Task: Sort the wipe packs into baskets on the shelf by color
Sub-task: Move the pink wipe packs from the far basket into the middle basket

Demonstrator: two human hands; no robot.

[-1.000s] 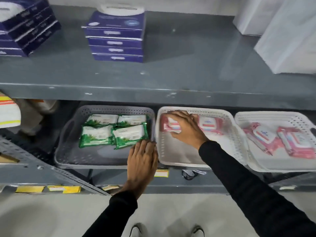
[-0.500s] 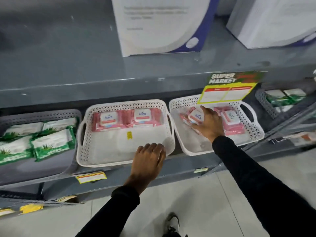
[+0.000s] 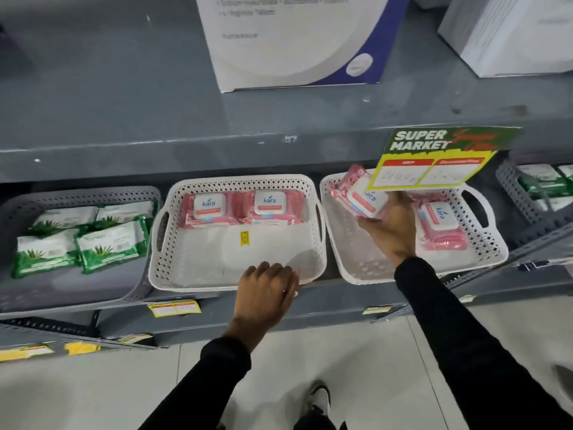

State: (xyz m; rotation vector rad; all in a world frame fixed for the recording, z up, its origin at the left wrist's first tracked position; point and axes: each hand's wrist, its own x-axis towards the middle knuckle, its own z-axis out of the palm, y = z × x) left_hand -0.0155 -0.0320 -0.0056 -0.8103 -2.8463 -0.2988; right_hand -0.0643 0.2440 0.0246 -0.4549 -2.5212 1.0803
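My right hand (image 3: 391, 228) grips a pink wipe pack (image 3: 361, 193) and holds it tilted above the right white basket (image 3: 366, 268). One more pink pack (image 3: 440, 225) lies in that basket. The middle white basket (image 3: 186, 274) holds two pink packs (image 3: 242, 209) side by side along its back wall. My left hand (image 3: 263, 294) rests on that basket's front rim, fingers together. A grey basket (image 3: 62, 293) at the left holds several green wipe packs (image 3: 80, 240).
A yellow and green "Super Market" price sign (image 3: 434, 156) hangs off the upper shelf edge, over the right basket. Another grey basket (image 3: 521, 193) with green packs sits at the far right. White boxes (image 3: 294, 41) stand on the upper shelf. Floor and my shoes below.
My right hand has closed on a pink pack in the right basket and lifted it up off the basket floor. My left hand stays on the middle basket's rim.
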